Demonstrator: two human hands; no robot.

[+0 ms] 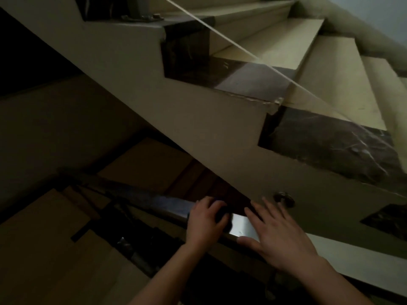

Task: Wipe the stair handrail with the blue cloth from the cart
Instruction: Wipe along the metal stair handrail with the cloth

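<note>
The stair handrail [158, 202] is a flat shiny metal bar that runs from the lower right up to the left in dim light. My left hand [203, 222] lies on top of it, fingers curled over a dark wad of cloth [222, 217]; its colour is hard to tell in this light. Most of the cloth is hidden under my fingers. Just to the right, my right hand [280, 235] rests flat on the rail with its fingers spread and holds nothing.
Beyond the rail rises the side of an upper stair flight [198, 128] with beige treads and dark marble edging [330, 146]. A round metal fitting [284, 198] sticks out of its side near my right fingertips. Lower steps [44, 227] lie below at the left.
</note>
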